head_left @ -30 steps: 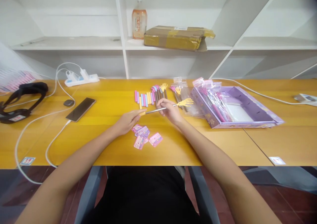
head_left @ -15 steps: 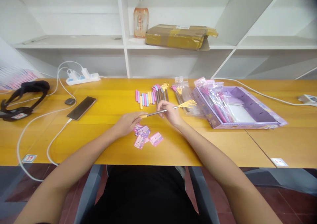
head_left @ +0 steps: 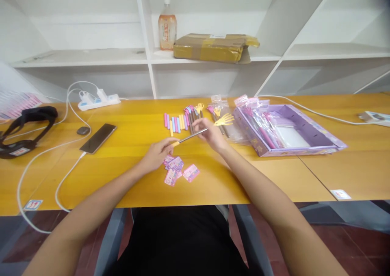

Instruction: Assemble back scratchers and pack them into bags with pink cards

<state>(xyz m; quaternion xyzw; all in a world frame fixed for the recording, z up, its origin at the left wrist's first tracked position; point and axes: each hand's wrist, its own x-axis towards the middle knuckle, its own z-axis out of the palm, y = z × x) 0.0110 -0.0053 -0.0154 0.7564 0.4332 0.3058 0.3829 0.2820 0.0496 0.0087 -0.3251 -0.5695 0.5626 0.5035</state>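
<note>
A back scratcher (head_left: 192, 136) with a yellow hand-shaped head and a metal rod is held between both hands. My left hand (head_left: 157, 153) is closed around its yellow handle end. My right hand (head_left: 210, 133) has its fingers closed on the rod near the head. Behind the hands lie a row of short coloured handles (head_left: 178, 122) and several rods with pink, blue and yellow hand heads (head_left: 199, 107). Small pink and purple cards (head_left: 173, 168) are piled just in front of my left hand.
A purple open box (head_left: 304, 150) holding bagged scratchers stands at right, with clear plastic bags (head_left: 237, 131) beside it. At left are a phone (head_left: 98, 138), white cables, a power strip (head_left: 99, 101) and a black headset strap (head_left: 29, 131). A shelf holds a bottle (head_left: 167, 28) and a carton (head_left: 213, 48).
The scratcher's head end has tilted up slightly, and its yellow head shows broader. Both hands keep their hold. The camera view has shifted a little.
</note>
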